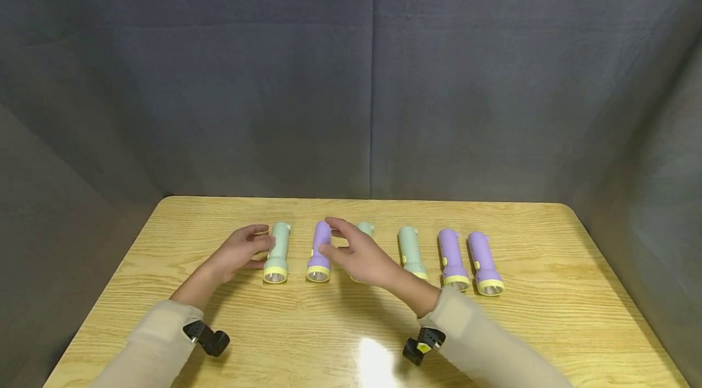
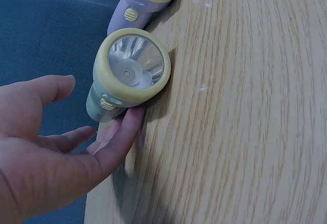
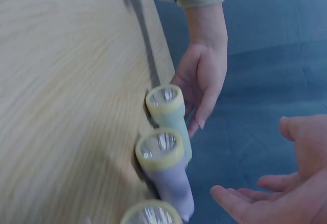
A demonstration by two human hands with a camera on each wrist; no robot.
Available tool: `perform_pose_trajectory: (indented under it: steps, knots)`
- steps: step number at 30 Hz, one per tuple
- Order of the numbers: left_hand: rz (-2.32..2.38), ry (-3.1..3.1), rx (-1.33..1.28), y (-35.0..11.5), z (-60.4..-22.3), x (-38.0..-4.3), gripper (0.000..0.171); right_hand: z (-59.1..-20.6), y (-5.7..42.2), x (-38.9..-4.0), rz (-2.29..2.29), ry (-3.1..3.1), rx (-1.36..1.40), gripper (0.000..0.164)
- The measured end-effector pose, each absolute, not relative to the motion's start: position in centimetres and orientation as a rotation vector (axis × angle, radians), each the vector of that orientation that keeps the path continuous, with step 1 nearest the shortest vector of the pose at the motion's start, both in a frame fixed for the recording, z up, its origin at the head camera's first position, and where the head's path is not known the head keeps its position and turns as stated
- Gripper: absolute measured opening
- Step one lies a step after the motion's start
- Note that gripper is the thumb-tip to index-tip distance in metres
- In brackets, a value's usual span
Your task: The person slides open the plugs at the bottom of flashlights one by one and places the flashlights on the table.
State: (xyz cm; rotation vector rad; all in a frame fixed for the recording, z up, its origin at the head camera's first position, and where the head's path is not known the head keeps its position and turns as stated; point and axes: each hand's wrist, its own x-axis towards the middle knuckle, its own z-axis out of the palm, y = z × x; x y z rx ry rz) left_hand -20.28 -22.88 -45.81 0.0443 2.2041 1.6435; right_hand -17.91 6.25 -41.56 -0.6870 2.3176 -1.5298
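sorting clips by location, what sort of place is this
Probably a makeshift recording booth: dark fabric screens the back and both sides of a wood-grain table, six flashlights lie in a row on it, and black devices are worn at both wrists.

One worktop (image 1: 307, 321) carried three purple flashlights (image 1: 450, 249) and three pale-green flashlights (image 1: 280, 242), six altogether; there were one left hand (image 1: 237, 254), one right hand (image 1: 362, 257), two sleeves (image 1: 482, 339) and two wrist cameras (image 1: 214, 342).

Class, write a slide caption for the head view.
Six green and purple flashlights in a row on a wooden table, left hand by the leftmost, right hand near the second.
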Motion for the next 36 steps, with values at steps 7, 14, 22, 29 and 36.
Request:
perform_pose_trajectory:
  steps: [7, 14, 22, 29, 36]
  knots:
    - [1.636, 2.223, 0.023, -22.5, -46.1, -20.3, 0.068, -41.8, 3.5, -17.3, -1.591, 2.228, -0.58, 0.067]
    - [1.656, 2.227, 0.047, -22.5, -46.3, -20.4, 0.066, -42.4, 1.1, -16.6, -1.645, 2.194, -0.522, 0.071]
    - [1.681, 2.204, 0.054, -22.6, -46.4, -20.3, 0.064, -43.4, -1.2, -15.4, -1.706, 2.091, -0.535, 0.073]
    - [1.695, 2.196, 0.039, -22.6, -46.4, -20.3, 0.062, -44.4, -3.0, -14.7, -1.598, 2.221, -0.621, 0.072]
    - [1.675, 2.214, 0.021, -22.6, -46.5, -20.3, 0.061, -45.6, -4.4, -14.0, -1.581, 2.354, -0.671, 0.074]
